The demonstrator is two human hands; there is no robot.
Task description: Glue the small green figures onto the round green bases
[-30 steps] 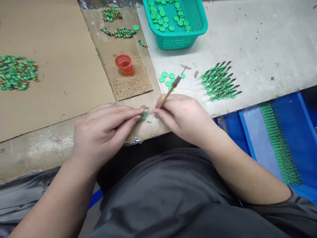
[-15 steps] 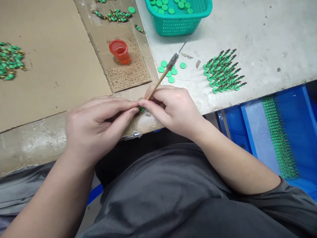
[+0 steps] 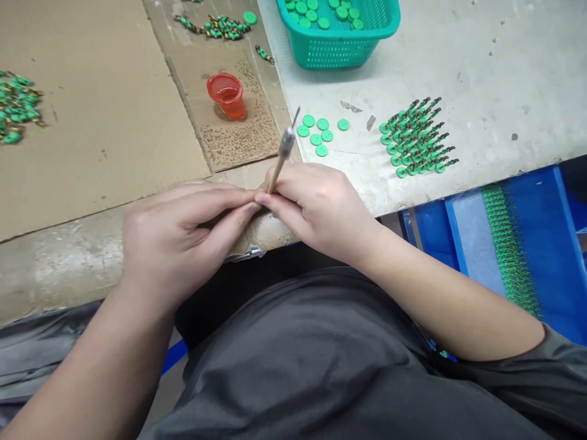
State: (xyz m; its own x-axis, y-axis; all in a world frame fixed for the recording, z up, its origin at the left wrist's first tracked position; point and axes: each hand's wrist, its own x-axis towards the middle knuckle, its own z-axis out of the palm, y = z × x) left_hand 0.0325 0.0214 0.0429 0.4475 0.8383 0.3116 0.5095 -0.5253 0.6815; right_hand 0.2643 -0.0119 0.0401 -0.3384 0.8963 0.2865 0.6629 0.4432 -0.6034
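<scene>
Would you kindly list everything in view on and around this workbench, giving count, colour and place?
grey tabletop: one, grey, right half
brown cardboard sheets: overlapping, brown, left half
teal plastic mesh basket: one, teal, top centre
green round discs: about seven loose, green, mid-table; more in the basket
green pin-shaped parts: many in neat rows, green, right of the discs
red translucent cup: one, red, on cardboard
green-and-yellow small parts: one pile, far left; another cluster at the top
blue plastic tray: blue, lower right, holding a row of green parts
wooden-handled pointed tool: one, tan, in the right grip
dark grey garment: one, dark grey, bottom
left grip: fingertips pinched, meeting the right grip's
right grip: closed on the tool
</scene>
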